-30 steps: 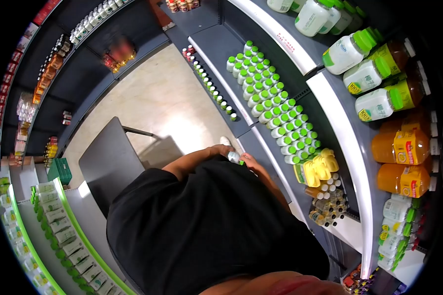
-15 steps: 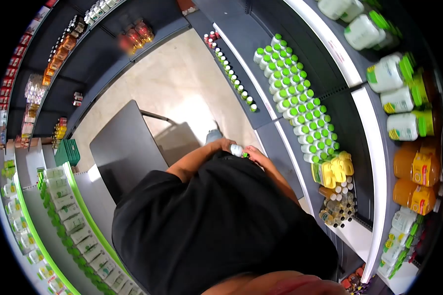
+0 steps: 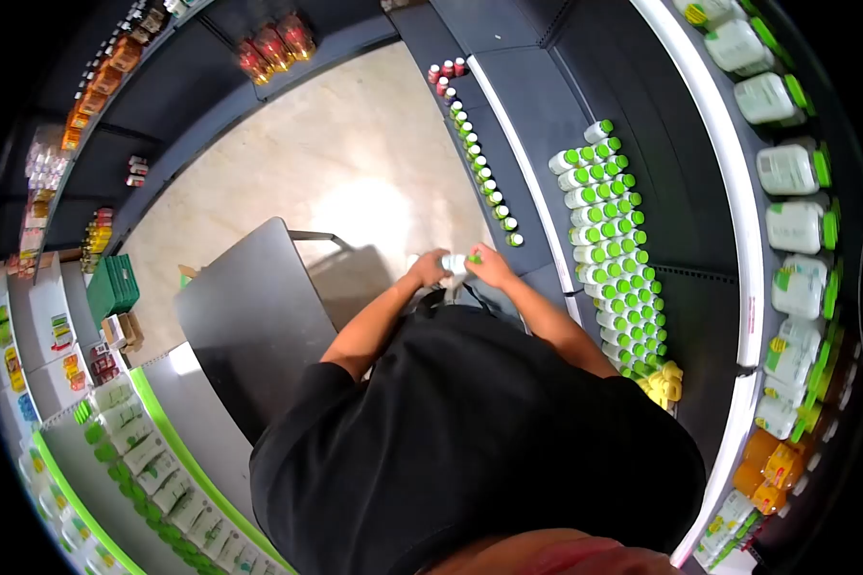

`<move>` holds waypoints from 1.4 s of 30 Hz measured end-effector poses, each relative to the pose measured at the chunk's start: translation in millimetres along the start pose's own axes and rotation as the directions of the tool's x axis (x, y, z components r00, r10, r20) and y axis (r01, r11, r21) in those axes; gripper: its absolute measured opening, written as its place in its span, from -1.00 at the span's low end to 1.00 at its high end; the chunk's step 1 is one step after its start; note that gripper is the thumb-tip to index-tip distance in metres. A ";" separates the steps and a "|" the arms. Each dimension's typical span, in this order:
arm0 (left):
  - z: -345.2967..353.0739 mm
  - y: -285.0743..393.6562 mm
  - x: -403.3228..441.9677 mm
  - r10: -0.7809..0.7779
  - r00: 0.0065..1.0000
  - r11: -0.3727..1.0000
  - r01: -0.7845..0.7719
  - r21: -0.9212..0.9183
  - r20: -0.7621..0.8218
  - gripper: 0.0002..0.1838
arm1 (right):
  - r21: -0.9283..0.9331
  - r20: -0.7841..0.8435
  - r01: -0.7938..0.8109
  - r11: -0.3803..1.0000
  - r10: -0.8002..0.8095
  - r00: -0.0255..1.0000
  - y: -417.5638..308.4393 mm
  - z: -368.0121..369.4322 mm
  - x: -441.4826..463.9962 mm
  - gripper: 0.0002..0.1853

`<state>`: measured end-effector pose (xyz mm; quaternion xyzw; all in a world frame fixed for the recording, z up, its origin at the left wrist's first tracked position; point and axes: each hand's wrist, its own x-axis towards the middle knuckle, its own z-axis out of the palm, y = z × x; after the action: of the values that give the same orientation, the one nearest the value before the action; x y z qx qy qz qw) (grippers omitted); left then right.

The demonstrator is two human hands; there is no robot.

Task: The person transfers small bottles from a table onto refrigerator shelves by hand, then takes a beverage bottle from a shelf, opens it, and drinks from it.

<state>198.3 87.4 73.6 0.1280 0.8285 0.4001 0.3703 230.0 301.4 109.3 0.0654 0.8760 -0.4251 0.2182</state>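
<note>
A white bottle (image 3: 454, 263) with a green cap is held between both hands, in front of the black shirt. My left hand (image 3: 431, 267) is closed around the bottle's body. My right hand (image 3: 490, 265) has its fingers closed at the green cap; the exact finger contact is too small to make out. To the right, a dense block of white bottles with green caps (image 3: 604, 220) stands on a dark shelf. A single row of small green-capped bottles (image 3: 485, 174) lines the lower ledge near the hands.
A dark grey table (image 3: 244, 307) stands at my left. White bottles (image 3: 796, 225) fill the upper right shelf, with orange juice jugs (image 3: 769, 467) below. Yellow containers (image 3: 662, 383) sit beside the bottle block. A green crate (image 3: 113, 286) and stocked shelves (image 3: 168, 412) lie further left.
My view has turned and shifted, so the shelves appear displaced. Both hands have risen slightly with the bottle, which stays between them, its cap towards the right hand.
</note>
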 end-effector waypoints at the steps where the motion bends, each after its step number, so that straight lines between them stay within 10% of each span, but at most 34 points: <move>1: -3.7 1.1 16.7 0.030 0.998 0.999 -0.032 -0.034 -0.057 -0.32 | -0.060 -0.058 0.041 0.997 -0.045 0.997 -3.9 -6.3 10.1 -0.66; 20: -31.8 255.3 357.1 0.363 0.927 0.912 -0.374 -0.168 -0.090 -0.20 | -0.202 -0.617 -0.417 0.886 0.215 0.757 21.6 -317.4 220.9 -0.54; 23: -10.3 256.6 413.6 0.455 0.890 0.872 -0.453 -0.185 -0.030 -0.28 | -0.214 -0.660 -0.574 0.791 0.316 0.682 42.7 -342.4 249.1 -0.51; 24: -37.4 281.4 403.2 0.301 0.939 0.940 -0.262 -0.220 0.168 -0.34 | -0.225 -0.659 -0.606 0.763 0.339 0.671 48.2 -350.7 255.2 -0.51; 35: -42.3 275.5 455.9 0.385 0.881 0.875 -0.253 -0.413 0.276 -0.51 | -0.179 -0.591 -0.843 0.507 0.629 0.504 113.1 -390.1 296.8 -0.45; 42: -138.6 131.8 442.7 0.325 0.827 0.927 -0.180 -0.330 0.460 -0.70 | -0.124 -0.713 -0.912 0.392 0.604 0.356 102.8 -379.4 319.7 -0.50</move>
<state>-218.8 319.1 3.4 0.2857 0.6143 0.5080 0.5319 -149.6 636.9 101.8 0.5438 0.8277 0.0229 0.1364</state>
